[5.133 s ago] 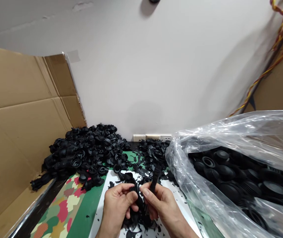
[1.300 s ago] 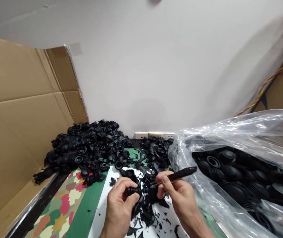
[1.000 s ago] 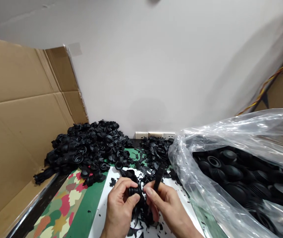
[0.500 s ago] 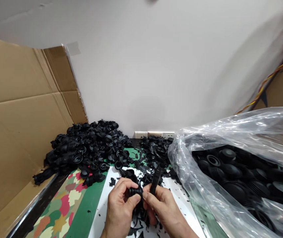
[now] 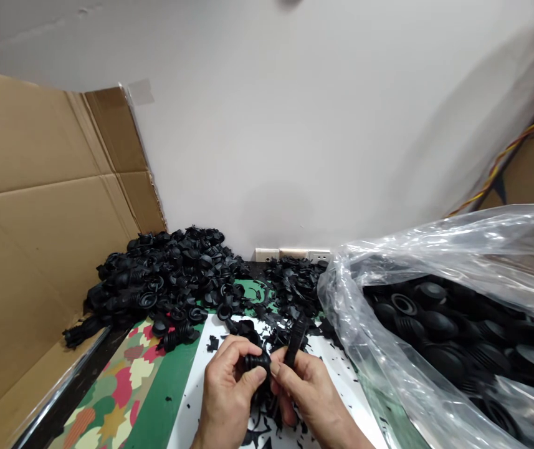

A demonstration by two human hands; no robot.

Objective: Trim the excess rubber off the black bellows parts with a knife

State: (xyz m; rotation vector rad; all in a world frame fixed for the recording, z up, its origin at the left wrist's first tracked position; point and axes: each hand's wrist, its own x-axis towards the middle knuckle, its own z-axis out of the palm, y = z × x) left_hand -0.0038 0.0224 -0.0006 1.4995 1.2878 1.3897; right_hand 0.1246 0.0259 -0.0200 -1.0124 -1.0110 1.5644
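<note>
Far left stands a brown cardboard box (image 5: 56, 149), flat-sided and creased. Beside it a heap of black fittings (image 5: 168, 268), ribbed and cupped, covers the back of the counter (image 5: 83, 377), running onto a patterned mat (image 5: 121, 380). Over a white sheet (image 5: 189, 405) littered with torn shreds (image 5: 252, 436), the left hand (image 5: 227, 396) pinches one ribbed fitting (image 5: 256, 362) between thumb and curled fingers, near the sheet's middle. I judge this piece light, rubbery and springy, unlikely to break, its ridges giving fair grip; the ribbed body is the sound place to hold, leaving the rim free. The right hand (image 5: 306, 386) is closed round a dark handle (image 5: 296, 342), slim and upward-pointing; its fingertips meet the fitting's right side, though whether they press on it cannot be told, and the tool's lower end is hidden. Behind lies a loose pile of thin, curled scraps (image 5: 295, 287). Far right, a clear, crinkled plastic bag (image 5: 341, 293) gapes over larger, smooth-domed and ringed black pieces (image 5: 444, 362).
</note>
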